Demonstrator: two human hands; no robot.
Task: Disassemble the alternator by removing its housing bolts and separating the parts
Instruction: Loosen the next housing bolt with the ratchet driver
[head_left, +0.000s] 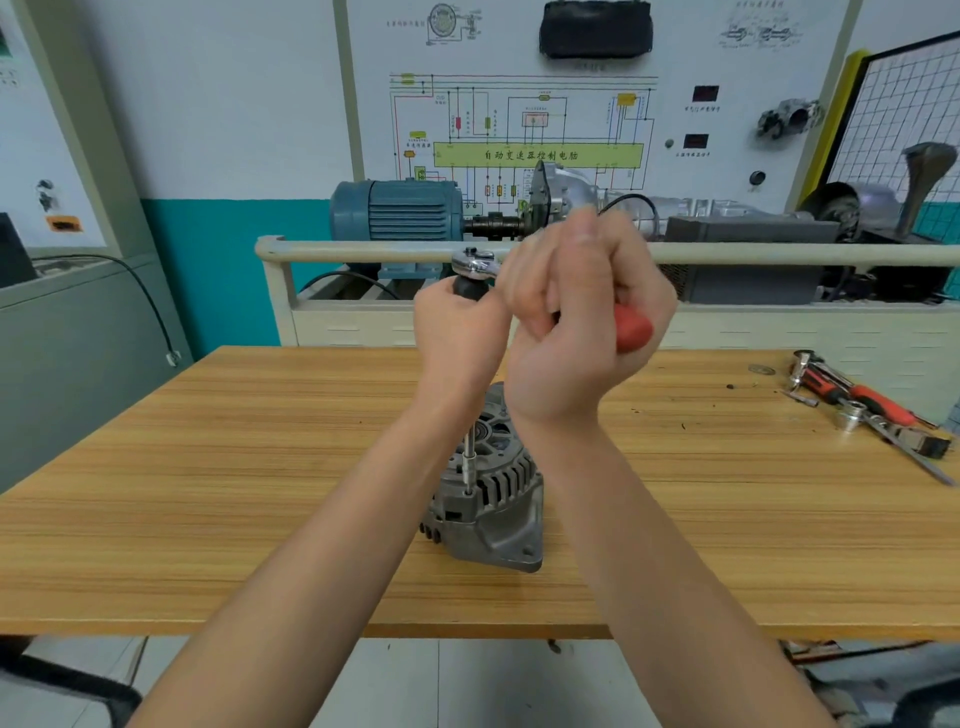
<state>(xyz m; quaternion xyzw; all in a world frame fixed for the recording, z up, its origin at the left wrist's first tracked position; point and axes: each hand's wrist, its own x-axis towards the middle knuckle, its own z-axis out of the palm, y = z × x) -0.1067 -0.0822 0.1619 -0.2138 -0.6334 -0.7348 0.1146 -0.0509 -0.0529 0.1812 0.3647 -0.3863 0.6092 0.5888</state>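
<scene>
Currently on a housing bolt: right hand (582, 312) grips red-handled chrome ratchet wrench (631, 327); left hand (457, 322) curled round its black extension grip (465, 287) above grey cast-aluminium alternator (493, 499); next, swing handle, keep socket square.

A wooden table (208, 467) with a striped grain spans the view below the hands, its front edge nearest the camera, and pale floor tiles (467, 680) show beneath that edge. Behind the hands a cream rail (779, 253) runs across a training bench that carries a blue motor (400, 210) just left of them and a silver gearbox (701, 208) to their right. Above stands a white panel (587, 114) printed with a wiring diagram (its green bar bears Chinese text). The wall (234, 104) left of the hands is pale above and teal below. A grey cabinet (67, 332) sits far left, a gridded board (904, 104) far right.
</scene>
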